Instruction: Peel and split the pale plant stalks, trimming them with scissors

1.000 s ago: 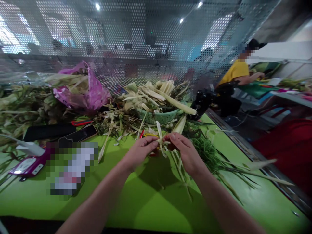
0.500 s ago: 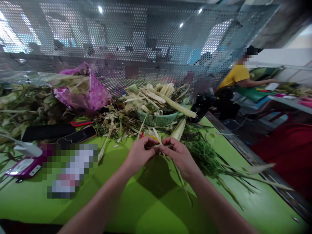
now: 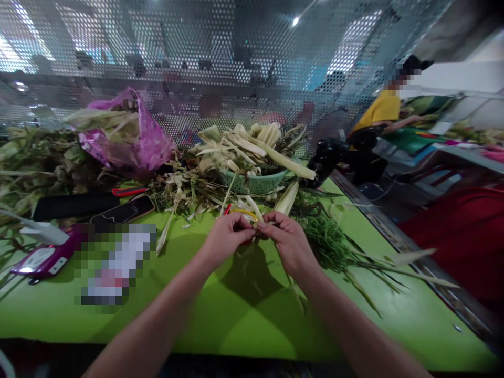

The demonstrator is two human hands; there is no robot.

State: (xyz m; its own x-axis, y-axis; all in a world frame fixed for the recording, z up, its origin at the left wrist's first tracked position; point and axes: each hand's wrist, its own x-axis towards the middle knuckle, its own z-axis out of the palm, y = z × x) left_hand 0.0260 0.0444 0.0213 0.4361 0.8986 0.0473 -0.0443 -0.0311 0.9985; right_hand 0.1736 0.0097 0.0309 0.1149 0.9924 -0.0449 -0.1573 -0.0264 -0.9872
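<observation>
Above the green table (image 3: pixel 236 325), my left hand (image 3: pixel 226 236) and my right hand (image 3: pixel 287 241) meet fingertip to fingertip, both closed in a pinch. Between them are pale strips of dried husk (image 3: pixel 252 203); one end sticks up over the fingers. A longer greenish strip (image 3: pixel 297 296) trails below my right hand toward the tabletop. The exact grip point is small and partly covered by the fingers. Just behind the fingertips shows a thin yellow piece (image 3: pixel 247 212) with a red tip beside it; its kind I cannot make out.
A green basket (image 3: pixel 255 184) heaped with dried husks stands behind my hands. Green shredded fibres (image 3: pixel 326 236) lie to the right. Leftward are a pink plastic bag (image 3: pixel 151 139), a red cutter (image 3: pixel 129 191), a phone (image 3: pixel 128 210) and a purple power strip (image 3: pixel 47 260). A person in yellow (image 3: pixel 380 113) sits beyond.
The view has tipped slightly downward, so the scene sits higher. My fingers have shifted a little on the strips, still pinched together. The person in yellow has drawn an arm back.
</observation>
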